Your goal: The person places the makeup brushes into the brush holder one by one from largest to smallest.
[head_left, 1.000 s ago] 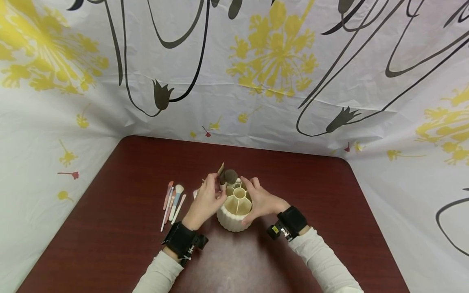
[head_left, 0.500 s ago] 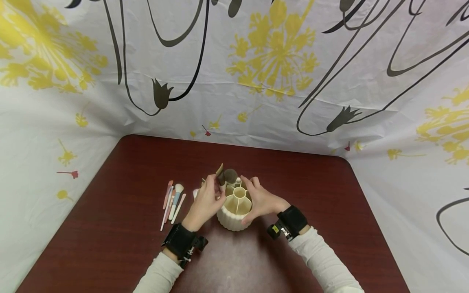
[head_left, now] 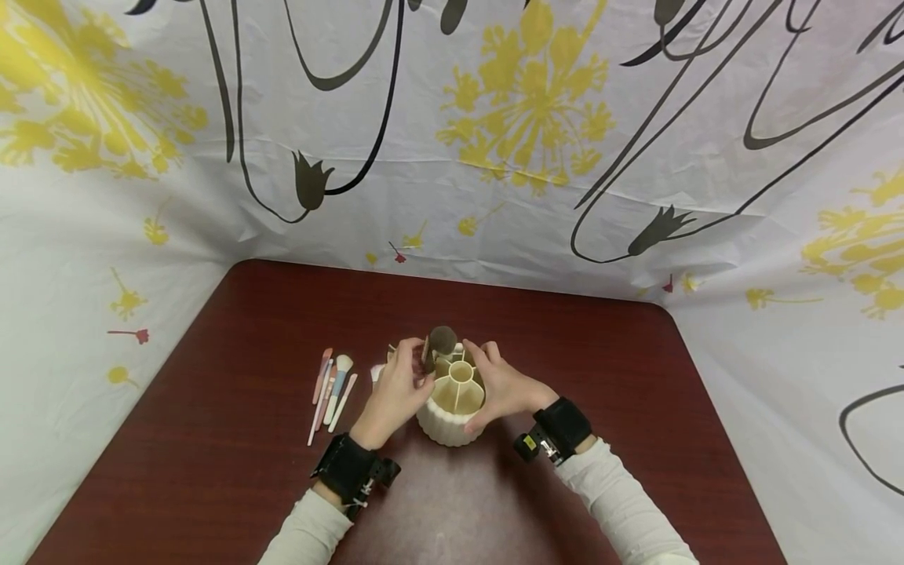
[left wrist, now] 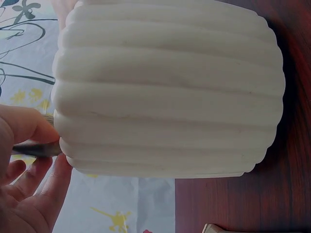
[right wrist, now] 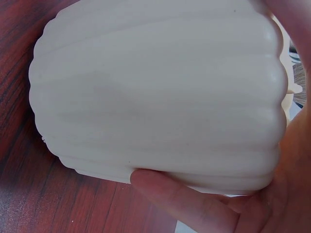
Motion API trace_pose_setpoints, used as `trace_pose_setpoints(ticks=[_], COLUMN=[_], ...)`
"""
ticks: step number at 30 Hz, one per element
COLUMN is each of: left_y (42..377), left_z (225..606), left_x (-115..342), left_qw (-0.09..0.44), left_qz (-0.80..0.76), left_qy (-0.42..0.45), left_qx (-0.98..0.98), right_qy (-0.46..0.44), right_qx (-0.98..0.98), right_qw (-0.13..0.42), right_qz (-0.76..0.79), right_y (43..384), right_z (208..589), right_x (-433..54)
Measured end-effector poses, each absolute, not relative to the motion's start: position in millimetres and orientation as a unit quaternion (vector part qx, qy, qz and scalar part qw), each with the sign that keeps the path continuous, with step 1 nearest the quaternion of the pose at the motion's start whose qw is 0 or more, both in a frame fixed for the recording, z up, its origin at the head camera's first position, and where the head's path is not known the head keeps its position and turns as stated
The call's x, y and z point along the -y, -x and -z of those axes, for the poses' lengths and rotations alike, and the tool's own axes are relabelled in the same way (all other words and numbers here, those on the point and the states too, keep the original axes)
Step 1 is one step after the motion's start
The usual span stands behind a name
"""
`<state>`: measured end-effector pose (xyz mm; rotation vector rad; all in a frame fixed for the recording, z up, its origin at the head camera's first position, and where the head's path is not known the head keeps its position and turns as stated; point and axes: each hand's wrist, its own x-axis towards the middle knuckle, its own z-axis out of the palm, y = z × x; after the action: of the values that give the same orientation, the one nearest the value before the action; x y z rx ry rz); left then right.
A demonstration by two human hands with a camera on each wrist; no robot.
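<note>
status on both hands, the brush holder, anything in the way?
Right hand grips ribbed cream brush holder, upright. Left hand pinches dark makeup brush at holder rim. Round-headed brush close alongside, may crowd it. Loose brushes lie left of holder, apart.

With our left hand [left wrist: 31, 170] we are pinching a dark slim thing [left wrist: 38, 149], perhaps a brush, at one end of the ribbed cream container [left wrist: 170, 92]; patterned cloth [left wrist: 155, 204] and reddish-brown table [left wrist: 233, 199] are showing around the container.
</note>
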<state>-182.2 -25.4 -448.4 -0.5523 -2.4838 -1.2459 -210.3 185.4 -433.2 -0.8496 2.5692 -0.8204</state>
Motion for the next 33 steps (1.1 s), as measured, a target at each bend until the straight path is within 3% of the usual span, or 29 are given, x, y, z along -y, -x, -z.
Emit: trace_pose_setpoints(ticks=[19,33], left_y=[180,184], left_z=[456,476], left_x=[42,68], left_qw=[0.160,0.127], left_qz=[0.471,0.431], left_qy=[0.163,0.123], left_qx=[0.852,0.885], right_qy=[0.298,0.289], right_qx=[-0.894,-0.878], right_qw=[0.163,0.231], right_qz=[0.293,0.304], right_y=[211,211], right_z=[434,426], right_x=[-185,-190])
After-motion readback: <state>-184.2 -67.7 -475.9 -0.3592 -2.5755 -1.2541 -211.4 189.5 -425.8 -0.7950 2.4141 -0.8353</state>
